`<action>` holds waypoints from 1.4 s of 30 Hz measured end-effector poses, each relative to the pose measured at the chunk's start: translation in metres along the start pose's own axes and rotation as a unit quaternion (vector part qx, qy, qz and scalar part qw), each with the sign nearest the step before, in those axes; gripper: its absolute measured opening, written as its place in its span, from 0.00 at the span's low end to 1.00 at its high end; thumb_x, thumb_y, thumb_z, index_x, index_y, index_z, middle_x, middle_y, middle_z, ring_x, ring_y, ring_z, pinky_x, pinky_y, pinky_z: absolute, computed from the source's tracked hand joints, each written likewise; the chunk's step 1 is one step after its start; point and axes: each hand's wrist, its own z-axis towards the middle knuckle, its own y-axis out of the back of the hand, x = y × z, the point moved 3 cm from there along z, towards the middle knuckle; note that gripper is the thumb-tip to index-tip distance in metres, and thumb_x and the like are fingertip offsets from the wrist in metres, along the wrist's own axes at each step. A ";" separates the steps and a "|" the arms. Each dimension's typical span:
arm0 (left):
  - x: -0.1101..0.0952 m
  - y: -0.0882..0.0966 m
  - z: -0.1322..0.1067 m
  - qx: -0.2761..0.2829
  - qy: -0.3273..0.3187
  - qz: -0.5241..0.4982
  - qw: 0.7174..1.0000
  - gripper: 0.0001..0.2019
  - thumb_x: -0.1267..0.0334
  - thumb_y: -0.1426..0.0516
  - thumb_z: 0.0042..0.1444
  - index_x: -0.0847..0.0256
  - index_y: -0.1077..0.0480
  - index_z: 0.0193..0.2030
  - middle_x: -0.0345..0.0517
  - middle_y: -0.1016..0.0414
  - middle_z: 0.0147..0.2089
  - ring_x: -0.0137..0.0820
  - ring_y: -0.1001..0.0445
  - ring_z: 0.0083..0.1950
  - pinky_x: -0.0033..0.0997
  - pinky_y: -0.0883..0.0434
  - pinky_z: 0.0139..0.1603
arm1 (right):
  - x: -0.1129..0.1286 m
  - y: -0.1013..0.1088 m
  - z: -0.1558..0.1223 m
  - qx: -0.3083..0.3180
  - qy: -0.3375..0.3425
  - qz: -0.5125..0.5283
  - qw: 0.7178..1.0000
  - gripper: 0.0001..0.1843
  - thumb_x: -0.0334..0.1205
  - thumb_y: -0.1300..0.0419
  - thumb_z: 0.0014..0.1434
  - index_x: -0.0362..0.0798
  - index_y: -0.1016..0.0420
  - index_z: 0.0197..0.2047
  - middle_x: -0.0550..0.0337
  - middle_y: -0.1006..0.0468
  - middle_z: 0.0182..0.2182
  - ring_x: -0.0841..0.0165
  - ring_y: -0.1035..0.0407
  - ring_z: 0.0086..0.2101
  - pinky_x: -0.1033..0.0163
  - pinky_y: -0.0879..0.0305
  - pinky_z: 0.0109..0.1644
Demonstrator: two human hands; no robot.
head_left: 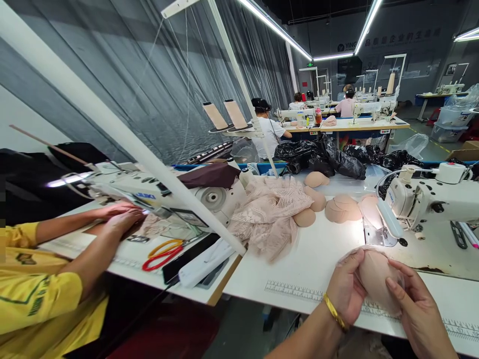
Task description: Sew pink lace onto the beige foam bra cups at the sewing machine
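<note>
Between my two hands is a beige bra cup with thin fabric round its edge, held above the front of the white table. My left hand, with a gold bangle on the wrist, grips its left side. My right hand grips the right side, its thumb lying on the cup's face. Just beyond them are the lit needle plate and white head of a sewing machine. Several loose beige cups lie left of the machine, beside a heap of pale pink lace.
A co-worker in a yellow shirt works at another sewing machine on the left. Scissors lie there. A white pole slants across the view. Black plastic bags sit behind the table. Thread snips rest at the right.
</note>
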 end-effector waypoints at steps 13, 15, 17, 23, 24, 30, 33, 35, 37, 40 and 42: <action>0.000 -0.006 0.000 0.013 -0.016 0.012 1.000 0.22 0.51 0.25 0.46 0.66 0.17 0.41 0.55 0.17 0.46 0.38 0.23 0.46 0.36 0.27 0.51 | 0.008 -0.006 -0.002 -0.040 -0.031 0.056 0.997 0.35 0.57 0.22 0.48 0.59 0.21 0.58 0.58 0.21 0.57 0.60 0.27 0.52 0.64 0.25 0.48; 0.000 -0.009 -0.002 0.027 -0.020 0.031 0.999 0.23 0.52 0.24 0.45 0.67 0.16 0.42 0.56 0.16 0.45 0.39 0.22 0.46 0.36 0.27 0.51 | 0.007 -0.005 -0.002 -0.041 -0.032 0.058 0.997 0.35 0.57 0.22 0.47 0.60 0.22 0.57 0.59 0.22 0.59 0.61 0.28 0.54 0.66 0.25 0.49; 0.001 -0.010 -0.003 0.032 -0.021 0.046 0.998 0.23 0.54 0.23 0.43 0.67 0.16 0.43 0.56 0.16 0.44 0.38 0.22 0.44 0.36 0.27 0.51 | 0.005 -0.004 -0.001 -0.040 -0.035 0.062 0.997 0.35 0.57 0.22 0.47 0.60 0.22 0.58 0.59 0.23 0.60 0.61 0.29 0.55 0.66 0.26 0.50; -0.004 -0.010 0.001 0.022 -0.033 0.047 0.998 0.24 0.54 0.23 0.42 0.67 0.16 0.43 0.56 0.16 0.44 0.38 0.22 0.44 0.37 0.27 0.51 | 0.000 0.004 -0.002 0.046 -0.047 0.043 0.997 0.46 0.56 0.24 0.53 0.63 0.37 0.70 0.59 0.19 0.46 0.62 0.24 0.44 0.57 0.25 0.50; -0.008 -0.009 0.001 0.018 -0.036 0.047 0.998 0.24 0.54 0.23 0.42 0.66 0.17 0.44 0.55 0.16 0.44 0.39 0.22 0.45 0.37 0.27 0.51 | 0.001 0.006 -0.005 0.066 -0.034 0.023 0.997 0.47 0.55 0.26 0.56 0.63 0.40 0.72 0.60 0.20 0.42 0.63 0.24 0.43 0.57 0.25 0.50; -0.047 -0.019 -0.009 0.244 0.006 0.242 0.939 0.25 0.46 0.27 0.49 0.63 0.17 0.46 0.53 0.17 0.44 0.42 0.21 0.47 0.40 0.28 0.54 | 0.028 0.021 0.001 0.163 0.121 -0.140 0.969 0.34 0.49 0.39 0.70 0.62 0.46 0.74 0.60 0.20 0.35 0.64 0.24 0.35 0.60 0.26 0.41; -0.056 -0.027 -0.008 0.494 -0.047 0.540 0.679 0.11 0.55 0.30 0.54 0.57 0.18 0.41 0.46 0.17 0.46 0.45 0.21 0.52 0.46 0.33 0.61 | 0.057 0.022 0.029 0.248 0.351 -0.307 0.849 0.12 0.42 0.45 0.74 0.59 0.24 0.56 0.53 0.18 0.43 0.60 0.24 0.45 0.54 0.26 0.49; -0.056 -0.028 0.007 0.531 -0.138 0.690 0.473 0.03 0.68 0.34 0.56 0.55 0.19 0.37 0.44 0.17 0.51 0.46 0.24 0.59 0.52 0.42 0.67 | 0.070 0.019 0.052 0.280 0.459 -0.419 0.732 0.13 0.35 0.48 0.74 0.57 0.22 0.48 0.56 0.17 0.43 0.61 0.26 0.44 0.56 0.28 0.48; -0.054 -0.030 0.030 0.511 -0.190 0.761 0.353 0.10 0.76 0.36 0.54 0.56 0.20 0.36 0.44 0.18 0.55 0.46 0.27 0.63 0.56 0.46 0.68 | 0.075 0.015 0.075 0.285 0.492 -0.503 0.650 0.16 0.30 0.49 0.73 0.54 0.22 0.44 0.57 0.16 0.42 0.63 0.27 0.42 0.59 0.30 0.42; -0.048 -0.031 0.058 0.510 -0.176 0.785 0.305 0.13 0.78 0.35 0.52 0.56 0.19 0.39 0.44 0.19 0.56 0.42 0.25 0.60 0.50 0.39 0.62 | 0.074 0.013 0.096 0.274 0.466 -0.554 0.633 0.19 0.24 0.51 0.70 0.52 0.23 0.39 0.57 0.17 0.40 0.63 0.28 0.43 0.63 0.37 0.33; -0.046 -0.032 0.067 0.498 -0.170 0.790 0.314 0.12 0.76 0.35 0.53 0.55 0.18 0.40 0.43 0.20 0.57 0.41 0.24 0.58 0.49 0.38 0.61 | 0.071 0.015 0.099 0.272 0.442 -0.551 0.654 0.20 0.22 0.52 0.68 0.52 0.22 0.41 0.56 0.18 0.41 0.62 0.29 0.48 0.64 0.37 0.35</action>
